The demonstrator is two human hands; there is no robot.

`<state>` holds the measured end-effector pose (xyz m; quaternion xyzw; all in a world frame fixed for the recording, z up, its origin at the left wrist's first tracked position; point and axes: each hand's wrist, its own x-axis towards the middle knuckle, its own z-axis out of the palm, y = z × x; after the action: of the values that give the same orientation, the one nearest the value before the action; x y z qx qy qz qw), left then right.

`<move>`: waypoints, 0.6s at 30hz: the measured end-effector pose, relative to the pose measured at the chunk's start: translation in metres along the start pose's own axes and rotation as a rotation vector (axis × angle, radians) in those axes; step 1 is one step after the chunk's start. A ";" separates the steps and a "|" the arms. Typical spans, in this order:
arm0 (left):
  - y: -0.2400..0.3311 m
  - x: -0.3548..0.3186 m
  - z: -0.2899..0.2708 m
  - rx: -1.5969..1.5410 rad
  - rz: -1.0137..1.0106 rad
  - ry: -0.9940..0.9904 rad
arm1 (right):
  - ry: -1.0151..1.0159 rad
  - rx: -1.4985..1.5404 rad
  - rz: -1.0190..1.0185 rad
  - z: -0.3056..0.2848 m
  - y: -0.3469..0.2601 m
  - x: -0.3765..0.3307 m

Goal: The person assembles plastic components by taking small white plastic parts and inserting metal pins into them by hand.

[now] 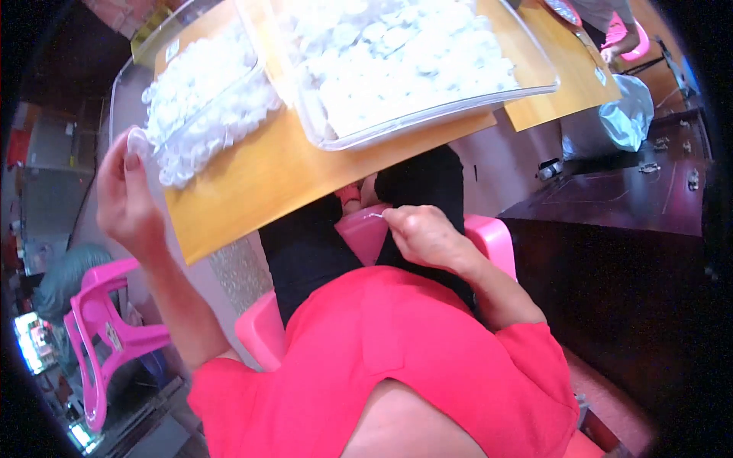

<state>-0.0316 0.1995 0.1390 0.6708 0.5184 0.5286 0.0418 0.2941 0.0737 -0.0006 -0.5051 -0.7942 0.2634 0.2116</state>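
Left hand [131, 195]: fingertips pinching a small white piece [139, 142], smooth, roundish, pale, at about 10 o'clock in the view, just beside the near-left side of the left clear tub [116, 114]. Right hand [427, 235]: fingers curled closed, thin pale sliver [374, 215] poking out from the thumb side toward 9 o'clock; too small to tell its kind.

Left tub, 11 o'clock, holds a heap of white pieces [200, 80], ring- or cap-like, glossy. Second clear tub [427, 116], 12 to 1 o'clock, wider, also heaped white; top of heap washed out by glare.

Edges: yellow-tan table [244, 183] has its near corner at about 9 o'clock, front edge climbing toward 1 o'clock. Bare strip of tabletop between left tub and that edge. Second tub's front rim lies close to the edge. Right hand is off the table, open room around it above the lap, dark trousers [305, 248] and pink chair [490, 240] beneath.

Pose: left forearm rises from 7 o'clock, wrist nearly upright, hand beyond the table's left side. Right elbow bent at 4 o'clock, forearm slanting toward 11, knuckles up.
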 end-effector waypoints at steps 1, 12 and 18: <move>-0.010 0.019 -0.005 0.063 0.033 -0.079 | 0.003 0.002 -0.001 0.005 0.001 0.001; 0.114 0.069 0.193 0.107 0.579 -1.122 | -0.231 -0.109 0.058 0.016 0.013 -0.008; 0.059 0.064 0.262 0.369 0.719 -1.285 | -0.114 -0.149 0.036 0.029 0.020 -0.008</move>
<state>0.1980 0.3487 0.1033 0.9707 0.2214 -0.0806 0.0479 0.2938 0.0670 -0.0360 -0.5178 -0.8132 0.2354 0.1231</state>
